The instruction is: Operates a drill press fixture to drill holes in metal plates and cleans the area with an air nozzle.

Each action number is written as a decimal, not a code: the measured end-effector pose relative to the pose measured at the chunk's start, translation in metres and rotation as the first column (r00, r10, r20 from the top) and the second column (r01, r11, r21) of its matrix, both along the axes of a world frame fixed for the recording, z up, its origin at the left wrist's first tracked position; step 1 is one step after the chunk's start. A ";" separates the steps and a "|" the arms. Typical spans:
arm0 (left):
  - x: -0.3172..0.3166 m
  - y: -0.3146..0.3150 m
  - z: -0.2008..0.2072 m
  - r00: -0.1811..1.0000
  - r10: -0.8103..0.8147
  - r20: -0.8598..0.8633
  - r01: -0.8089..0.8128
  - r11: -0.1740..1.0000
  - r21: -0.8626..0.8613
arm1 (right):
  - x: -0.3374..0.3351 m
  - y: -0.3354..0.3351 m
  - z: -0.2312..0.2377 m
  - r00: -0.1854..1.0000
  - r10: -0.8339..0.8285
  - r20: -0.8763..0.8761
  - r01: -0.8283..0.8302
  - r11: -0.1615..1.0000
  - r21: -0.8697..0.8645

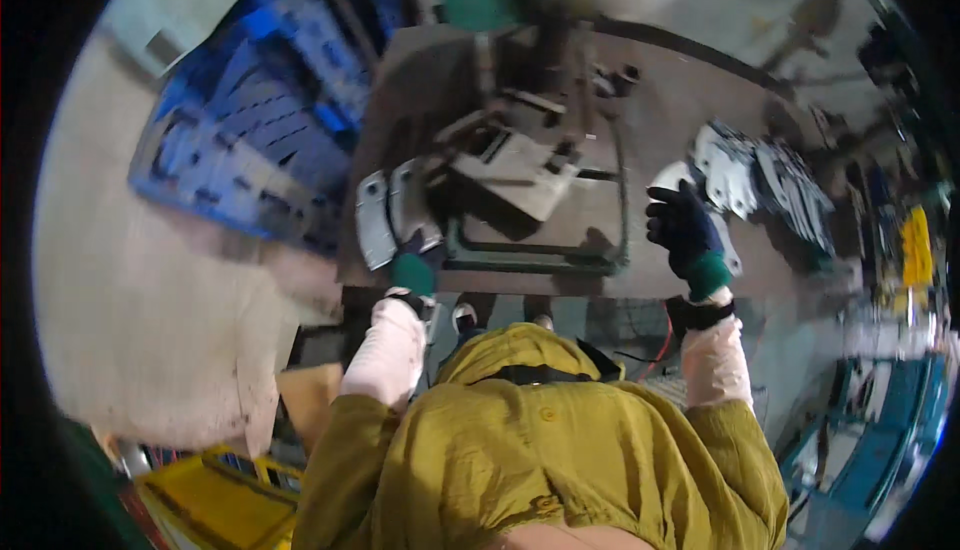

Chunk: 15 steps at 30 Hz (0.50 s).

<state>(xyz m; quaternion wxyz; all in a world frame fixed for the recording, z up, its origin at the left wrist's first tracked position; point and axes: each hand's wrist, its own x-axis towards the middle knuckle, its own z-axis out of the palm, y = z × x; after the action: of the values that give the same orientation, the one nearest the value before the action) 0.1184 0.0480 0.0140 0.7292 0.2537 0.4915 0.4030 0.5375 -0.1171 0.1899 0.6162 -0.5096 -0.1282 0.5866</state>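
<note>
My left hand (414, 268), in a dark glove with a green cuff, is at the near end of a flat curved metal plate (404, 200) and appears closed on it; its fingertips are blurred. Just left of that plate, a similar metal plate (375, 220) lies on the table. My right hand (686, 232), gloved the same way, hovers at the table's right part with its fingers apart and nothing visible in them. Beneath and beside it are a pale metal plate (727, 242) and another light plate (670, 178). Between my hands sits a blocky metal fixture (520, 182).
A green metal frame (540, 266) surrounds the fixture on the brown table (660, 100). Stacked metal plates (728, 170) lie at the right, with more plates (795, 190) beside them. Blue slotted panels (250, 120) stand at the left. A blue rack (880, 430) is at the lower right.
</note>
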 end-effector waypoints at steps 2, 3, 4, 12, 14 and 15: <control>0.001 0.004 0.006 0.969 0.138 0.205 -0.096 0.975 -0.202 | 0.021 -0.015 -0.019 0.985 -0.130 0.114 0.144 0.982 -0.124; 0.011 0.004 0.016 0.965 0.164 0.204 -0.120 0.970 -0.210 | 0.043 -0.028 -0.040 0.967 -0.194 0.165 0.218 0.967 -0.136; 0.017 0.003 0.021 0.959 0.200 0.200 -0.157 0.965 -0.212 | 0.064 -0.042 -0.065 0.946 -0.245 0.212 0.278 0.950 -0.143; 0.012 -0.005 0.018 0.998 0.054 0.022 -0.052 0.995 -0.080 | 0.099 -0.057 -0.137 0.450 0.325 0.832 0.285 0.831 -0.478; 0.020 -0.007 0.035 0.999 0.027 0.040 -0.023 0.995 -0.099 | 0.102 -0.049 -0.156 0.395 0.309 0.865 0.281 0.856 -0.434; 0.027 -0.007 0.043 0.940 0.243 0.240 -0.182 0.951 -0.249 | 0.101 -0.040 -0.157 0.380 0.318 0.869 0.243 0.872 -0.426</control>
<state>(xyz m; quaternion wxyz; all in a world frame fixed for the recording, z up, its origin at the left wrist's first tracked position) 0.1456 0.0412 0.0568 0.7647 0.0586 0.4550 0.4526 0.6386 -0.1573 0.0325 0.2740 -0.8821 -0.3082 0.2277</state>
